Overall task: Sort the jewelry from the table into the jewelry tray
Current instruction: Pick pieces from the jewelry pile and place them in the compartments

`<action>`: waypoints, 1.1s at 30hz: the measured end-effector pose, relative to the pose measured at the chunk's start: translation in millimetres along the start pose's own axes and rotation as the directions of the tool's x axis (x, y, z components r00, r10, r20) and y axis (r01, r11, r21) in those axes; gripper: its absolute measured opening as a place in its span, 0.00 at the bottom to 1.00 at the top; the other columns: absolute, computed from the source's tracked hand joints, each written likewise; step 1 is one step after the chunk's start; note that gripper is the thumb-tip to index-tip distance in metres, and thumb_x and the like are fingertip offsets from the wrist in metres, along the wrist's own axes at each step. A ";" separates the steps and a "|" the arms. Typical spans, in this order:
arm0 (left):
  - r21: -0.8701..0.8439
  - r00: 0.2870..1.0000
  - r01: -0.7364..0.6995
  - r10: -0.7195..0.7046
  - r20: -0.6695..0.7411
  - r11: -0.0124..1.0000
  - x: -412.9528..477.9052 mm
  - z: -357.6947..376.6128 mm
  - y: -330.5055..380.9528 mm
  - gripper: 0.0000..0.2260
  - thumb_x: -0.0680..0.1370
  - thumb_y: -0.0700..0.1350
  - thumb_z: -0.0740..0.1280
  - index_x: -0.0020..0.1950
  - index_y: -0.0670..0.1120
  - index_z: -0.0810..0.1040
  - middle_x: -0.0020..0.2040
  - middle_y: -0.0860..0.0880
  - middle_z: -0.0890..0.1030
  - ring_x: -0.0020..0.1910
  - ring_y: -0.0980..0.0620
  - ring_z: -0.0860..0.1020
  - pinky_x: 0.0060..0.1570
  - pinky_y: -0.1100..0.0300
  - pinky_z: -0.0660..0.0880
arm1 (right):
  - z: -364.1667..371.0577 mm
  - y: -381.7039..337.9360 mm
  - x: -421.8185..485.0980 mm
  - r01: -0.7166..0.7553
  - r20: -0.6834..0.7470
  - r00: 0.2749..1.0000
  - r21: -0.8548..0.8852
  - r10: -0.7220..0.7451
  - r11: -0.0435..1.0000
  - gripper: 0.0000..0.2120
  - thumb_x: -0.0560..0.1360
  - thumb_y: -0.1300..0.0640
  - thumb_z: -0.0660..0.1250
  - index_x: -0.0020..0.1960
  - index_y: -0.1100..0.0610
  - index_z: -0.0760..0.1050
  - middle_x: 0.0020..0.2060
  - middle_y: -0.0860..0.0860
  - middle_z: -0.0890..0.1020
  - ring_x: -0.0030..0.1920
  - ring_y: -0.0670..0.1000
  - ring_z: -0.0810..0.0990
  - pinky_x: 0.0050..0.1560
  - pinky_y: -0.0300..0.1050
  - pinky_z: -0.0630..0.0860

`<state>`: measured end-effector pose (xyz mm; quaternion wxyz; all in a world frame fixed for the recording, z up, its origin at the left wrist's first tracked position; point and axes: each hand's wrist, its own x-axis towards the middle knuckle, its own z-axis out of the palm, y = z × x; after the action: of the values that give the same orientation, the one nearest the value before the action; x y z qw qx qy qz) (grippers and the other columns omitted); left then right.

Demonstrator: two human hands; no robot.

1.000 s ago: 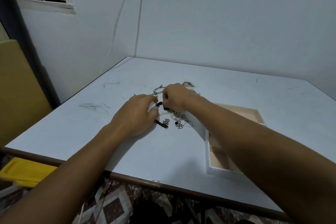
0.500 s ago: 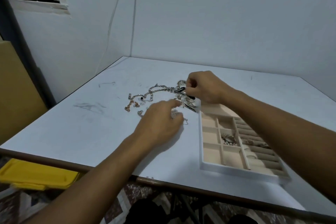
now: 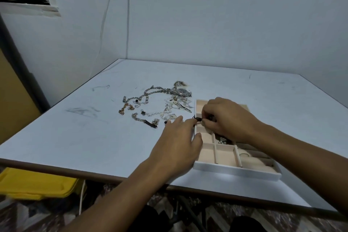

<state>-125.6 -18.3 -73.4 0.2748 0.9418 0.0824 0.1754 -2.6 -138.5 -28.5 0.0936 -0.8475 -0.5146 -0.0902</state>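
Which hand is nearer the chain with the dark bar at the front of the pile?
Left. The left hand lies just right of the chain with the dark bar, close by. The right hand is farther right, over the jewelry tray.

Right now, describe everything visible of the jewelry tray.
The jewelry tray is a shallow rectangular box, white outside and lined in pale beige, apparently fabric. Thin dividers split it into square compartments on its left side and padded ring rows on its right. It lies flat on the table near the front edge, right of the loose jewelry. Small silver pieces lie in one middle compartment. The right hand, pinching a small dark piece, covers its far part; the left hand overlaps its left wall.
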 end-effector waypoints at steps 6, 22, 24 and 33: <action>0.008 1.000 0.002 -0.002 -0.003 1.000 -6.2 1.8 0.7 0.14 0.80 0.50 0.55 0.64 0.52 0.72 0.54 0.50 0.74 0.55 0.48 0.70 0.55 0.51 0.69 | -3.2 -2.3 4.5 -0.007 0.113 0.993 -0.094 0.018 0.996 0.10 0.77 0.53 0.62 0.51 0.51 0.82 0.44 0.49 0.83 0.52 0.52 0.75 0.49 0.51 0.74; -0.040 0.999 -0.003 0.002 -0.037 0.999 -10.3 6.2 -0.6 0.12 0.80 0.52 0.53 0.59 0.53 0.73 0.49 0.53 0.74 0.52 0.51 0.71 0.47 0.53 0.72 | -25.7 -10.1 18.7 -0.143 0.173 0.978 0.176 0.113 0.974 0.04 0.75 0.58 0.68 0.46 0.50 0.79 0.38 0.40 0.79 0.40 0.43 0.79 0.48 0.42 0.77; -0.045 0.999 -0.007 0.005 -0.045 0.999 -10.8 5.6 -0.4 0.13 0.80 0.52 0.54 0.61 0.54 0.72 0.50 0.52 0.75 0.52 0.52 0.71 0.46 0.55 0.71 | -22.3 -13.0 16.7 -0.128 0.184 0.978 0.186 0.094 0.974 0.03 0.75 0.56 0.68 0.44 0.51 0.81 0.35 0.40 0.80 0.39 0.43 0.80 0.46 0.42 0.77; -0.097 0.998 0.012 -0.018 -0.061 0.995 -14.9 1.0 2.9 0.13 0.80 0.51 0.56 0.62 0.53 0.74 0.53 0.54 0.80 0.52 0.53 0.74 0.47 0.55 0.73 | -8.4 -7.6 19.4 -0.111 0.180 0.978 0.030 0.104 0.993 0.07 0.72 0.61 0.67 0.45 0.55 0.84 0.42 0.50 0.83 0.43 0.49 0.79 0.47 0.47 0.77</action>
<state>-138.8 -25.0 -76.9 0.3184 0.9209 0.0893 0.2062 -1.0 -120.6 -15.0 0.0690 -0.8768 -0.4759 0.0016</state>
